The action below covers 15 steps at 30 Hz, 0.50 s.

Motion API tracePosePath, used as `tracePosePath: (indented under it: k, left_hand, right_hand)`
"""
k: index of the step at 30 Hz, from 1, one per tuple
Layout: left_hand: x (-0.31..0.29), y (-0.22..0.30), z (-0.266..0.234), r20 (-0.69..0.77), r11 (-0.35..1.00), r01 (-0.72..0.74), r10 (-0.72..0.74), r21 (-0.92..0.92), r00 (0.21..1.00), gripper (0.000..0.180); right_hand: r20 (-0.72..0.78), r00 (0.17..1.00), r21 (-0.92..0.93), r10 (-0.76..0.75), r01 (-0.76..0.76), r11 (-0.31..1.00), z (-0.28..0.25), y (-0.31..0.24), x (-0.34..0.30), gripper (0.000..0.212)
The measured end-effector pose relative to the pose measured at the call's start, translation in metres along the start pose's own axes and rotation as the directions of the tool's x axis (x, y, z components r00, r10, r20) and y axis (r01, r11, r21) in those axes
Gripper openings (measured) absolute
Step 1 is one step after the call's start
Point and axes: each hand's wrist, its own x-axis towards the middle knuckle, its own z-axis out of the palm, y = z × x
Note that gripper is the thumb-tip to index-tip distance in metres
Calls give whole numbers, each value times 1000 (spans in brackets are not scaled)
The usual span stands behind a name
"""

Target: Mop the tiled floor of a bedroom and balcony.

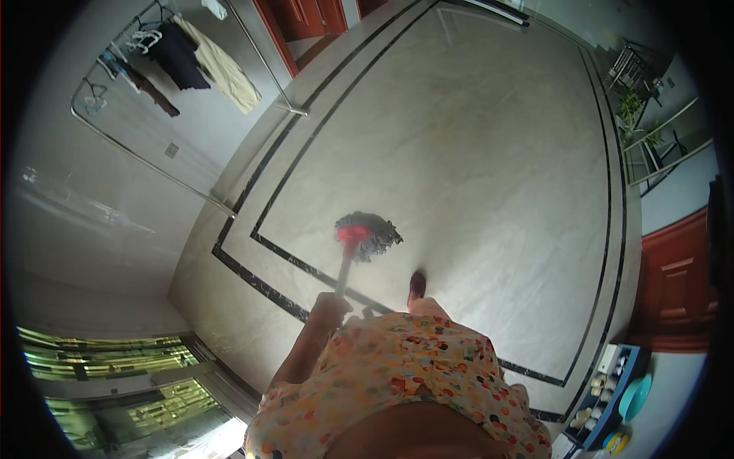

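Observation:
My left hand (pixel 330 307) is closed around the pale handle of a mop (pixel 345 269), with the forearm coming up from the lower left. The handle slants away from me to a red fitting at the mop head. Dark grey strands (pixel 379 239) spread out from that fitting and lie on the floor, mostly to its right. My right hand does not show; only a patterned blouse with orange, red and dark spots fills that lower side. One foot in a dark shoe (pixel 417 284) stands to the right of the mop head.
Pale glossy floor tiles (pixel 459 145) carry dark border strips. A metal clothes rack (pixel 145 163) with hanging garments stands at the left wall. At lower right is a shoe rack (pixel 612 398) beside a teal basin (pixel 635 398). A red-brown door (pixel 673 283) and plants (pixel 630 109) are on the right.

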Motion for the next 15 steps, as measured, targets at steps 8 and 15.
tracePosePath:
  k: [8, 15]
  left_hand:
    - [-6, -22, -10, -60, 970, 66, -82, -236, 995, 7]
    - [8, -11, -6, -101, 978, 55, -77, -199, 992, 8]
  right_hand:
    - [-428, 857, 331, -288, 445, 832, -214, -136, 188, 27]
    - [-476, 770, 373, -425, 614, 695, -245, -200, 170, 20]
